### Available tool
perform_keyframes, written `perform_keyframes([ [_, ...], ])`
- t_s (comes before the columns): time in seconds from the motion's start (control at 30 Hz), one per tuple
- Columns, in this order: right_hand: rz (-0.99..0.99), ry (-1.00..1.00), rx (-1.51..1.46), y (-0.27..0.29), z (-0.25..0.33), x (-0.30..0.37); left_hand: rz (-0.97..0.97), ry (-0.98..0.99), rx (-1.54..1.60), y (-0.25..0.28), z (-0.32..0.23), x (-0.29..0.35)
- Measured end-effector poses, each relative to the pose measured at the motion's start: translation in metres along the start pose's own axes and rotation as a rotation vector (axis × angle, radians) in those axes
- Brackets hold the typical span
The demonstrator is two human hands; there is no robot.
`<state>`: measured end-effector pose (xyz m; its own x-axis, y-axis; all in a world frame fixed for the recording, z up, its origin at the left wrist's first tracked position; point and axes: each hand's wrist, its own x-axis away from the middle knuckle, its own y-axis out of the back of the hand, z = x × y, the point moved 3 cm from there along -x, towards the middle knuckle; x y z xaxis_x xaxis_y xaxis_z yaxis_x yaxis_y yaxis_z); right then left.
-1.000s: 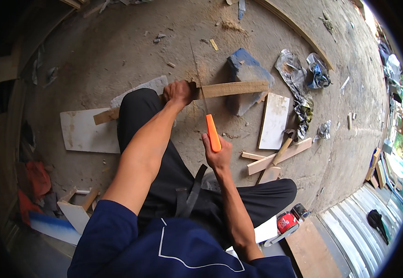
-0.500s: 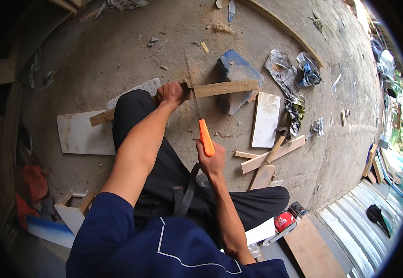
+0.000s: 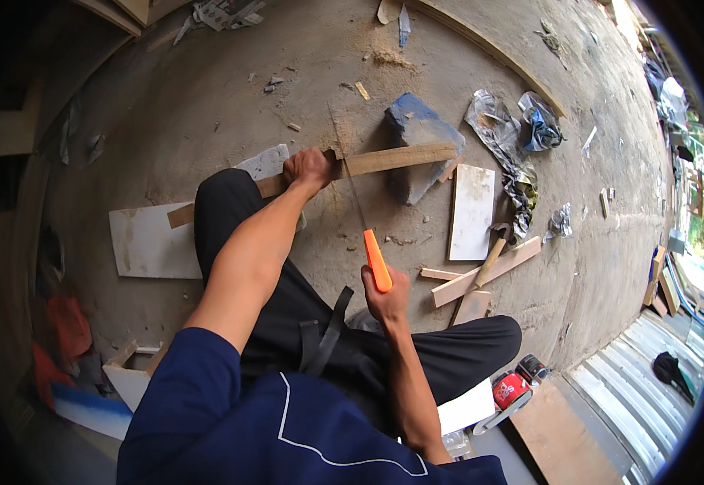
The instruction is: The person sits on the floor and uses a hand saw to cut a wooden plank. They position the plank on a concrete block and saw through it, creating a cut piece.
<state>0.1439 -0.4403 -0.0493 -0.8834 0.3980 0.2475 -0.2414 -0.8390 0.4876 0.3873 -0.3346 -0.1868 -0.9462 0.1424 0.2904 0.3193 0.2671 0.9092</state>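
My right hand grips the orange handle of a handsaw. Its thin blade crosses a long wooden strip just right of my left hand, which is closed round the strip and bears on it. The strip's right part rests over a blue-and-grey block; its left end passes over my bent left leg and shows again above a white board. My left fingers are partly hidden by the back of the hand.
A hammer lies across several wood offcuts right of my knee, near a white panel. Crumpled plastic wrapping is beyond it. A red can stands by my right leg. Sawdust is scattered on the concrete floor.
My right hand has drawn the saw back toward me and slightly right, so more blade shows on the near side of the strip. The left hand keeps its hold.
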Motion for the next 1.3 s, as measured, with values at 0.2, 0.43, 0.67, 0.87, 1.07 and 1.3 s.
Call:
perform_keyframes([
  [0.2, -0.009, -0.056, 0.006, 0.006, -0.001, 0.009, 0.036, -0.041, -0.012, -0.002, -0.004, -0.002],
  [0.43, -0.022, -0.128, -0.070, 0.011, -0.019, 0.036, 0.100, 0.021, 0.052, 0.016, -0.013, 0.005],
  [0.67, 0.003, -0.089, -0.014, 0.046, 0.019, 0.044, 0.070, 0.007, 0.054, 0.014, -0.007, 0.005],
  [0.87, -0.084, 0.106, 0.040, 0.000, 0.012, -0.045, 0.126, 0.043, 0.055, 0.018, -0.012, 0.006],
  [1.07, -0.027, 0.096, -0.039, -0.028, 0.011, -0.074, 0.130, 0.068, 0.090, 0.020, -0.009, 0.007],
  [1.3, -0.048, 0.103, -0.016, -0.033, 0.004, -0.074, 0.115, -0.003, 0.038, 0.020, -0.007, 0.007],
])
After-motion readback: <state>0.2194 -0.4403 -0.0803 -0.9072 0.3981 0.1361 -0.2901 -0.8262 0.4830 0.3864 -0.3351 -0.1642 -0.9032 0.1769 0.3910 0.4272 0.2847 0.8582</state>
